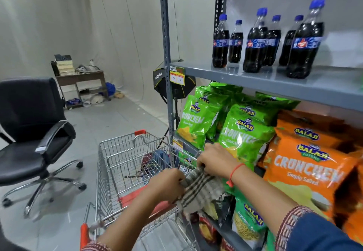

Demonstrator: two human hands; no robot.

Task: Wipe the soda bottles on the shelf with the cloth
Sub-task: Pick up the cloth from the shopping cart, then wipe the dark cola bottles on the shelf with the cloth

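Observation:
Several dark soda bottles (254, 42) with blue caps and blue labels stand upright on a grey metal shelf (271, 82) at the upper right. Well below them, both of my hands hold a checked grey-and-brown cloth (198, 189) over the edge of a shopping cart. My left hand (167, 184) grips the cloth's left side. My right hand (214, 162), with a red thread at the wrist, pinches its top edge. Neither hand touches a bottle.
A wire shopping cart (117, 164) with red trim stands in front of me and holds a few items. Green snack bags (198, 121) and orange snack bags (306, 170) fill the shelf below the bottles. A black office chair (33, 132) is at the left, a small cluttered table (80, 77) further back.

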